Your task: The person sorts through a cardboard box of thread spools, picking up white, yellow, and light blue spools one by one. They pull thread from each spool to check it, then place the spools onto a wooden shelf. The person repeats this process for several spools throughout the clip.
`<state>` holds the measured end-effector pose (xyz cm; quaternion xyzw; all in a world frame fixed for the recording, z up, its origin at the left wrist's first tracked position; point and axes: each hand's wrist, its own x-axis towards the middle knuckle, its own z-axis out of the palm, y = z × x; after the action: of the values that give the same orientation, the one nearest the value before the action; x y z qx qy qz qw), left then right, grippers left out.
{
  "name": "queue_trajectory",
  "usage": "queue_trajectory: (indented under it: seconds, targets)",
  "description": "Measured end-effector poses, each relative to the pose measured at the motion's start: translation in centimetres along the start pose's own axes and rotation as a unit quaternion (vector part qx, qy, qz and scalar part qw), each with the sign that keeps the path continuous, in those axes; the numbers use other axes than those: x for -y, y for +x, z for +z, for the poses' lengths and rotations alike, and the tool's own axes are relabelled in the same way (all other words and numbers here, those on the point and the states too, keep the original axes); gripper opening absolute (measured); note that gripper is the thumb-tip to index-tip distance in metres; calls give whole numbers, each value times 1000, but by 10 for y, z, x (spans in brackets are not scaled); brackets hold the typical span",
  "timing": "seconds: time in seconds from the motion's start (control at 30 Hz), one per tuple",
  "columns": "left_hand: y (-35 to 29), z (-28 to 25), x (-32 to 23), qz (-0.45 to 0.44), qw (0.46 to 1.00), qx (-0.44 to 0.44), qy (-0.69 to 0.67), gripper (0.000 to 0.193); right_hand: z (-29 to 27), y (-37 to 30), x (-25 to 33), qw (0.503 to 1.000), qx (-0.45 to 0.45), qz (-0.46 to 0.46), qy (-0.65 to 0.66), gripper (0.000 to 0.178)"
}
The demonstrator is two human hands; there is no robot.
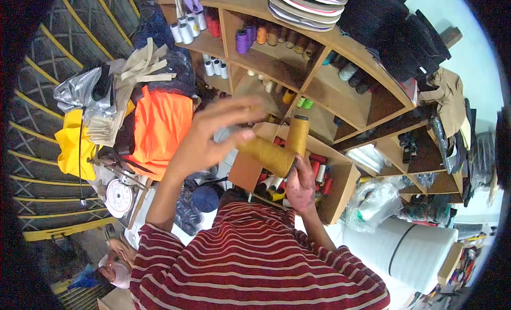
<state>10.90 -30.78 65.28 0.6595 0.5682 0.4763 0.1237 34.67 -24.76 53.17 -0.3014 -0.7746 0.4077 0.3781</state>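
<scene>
Two mustard-yellow thread cones are at my right hand point(301, 188), whose fingers are closed around their lower ends. One thread cone point(298, 135) stands nearly upright; the other thread cone point(266, 156) tilts sideways toward the left. Beside the tilted cone's far end is my left hand point(215, 131), smeared by motion, with its fingers stretched out and the thumb apart. Whether its thumb touches that cone I cannot tell. Beneath my hands a cardboard box point(340, 195) holds several thread cones in red, white, black and yellow.
Ahead stands a wooden shelf point(269, 63) with thread cones sorted by colour. Orange fabric point(159, 130) and yellow fabric point(74, 145) lie at left. A white foam roll point(423, 254) and clear plastic bags point(372, 206) are at right. Another person point(114, 270) is at lower left.
</scene>
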Motion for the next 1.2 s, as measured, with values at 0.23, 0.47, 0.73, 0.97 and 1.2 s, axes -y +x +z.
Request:
queue_trajectory:
  seconds: [0.23, 0.47, 0.73, 0.97, 1.2]
  targets:
    - [-13, 16, -10, 68, 989, 129, -10, 26, 8, -2, -1, 997, -6, 27, 77, 24]
    - [-13, 30, 0, 74, 994, 80, -34, 15, 11, -4, 8, 997, -48, 5, 59, 21]
    - [2, 20, 10, 3, 998, 49, 44, 8, 4, 2, 18, 999, 18, 19, 23, 26]
    - [3, 9, -6, -34, 995, 80, -55, 18, 2, 4, 19, 1000, 6, 23, 8, 26]
    - [1, 13, -4, 2, 984, 167, -64, 23, 9, -7, -5, 999, -15, 11, 39, 24]
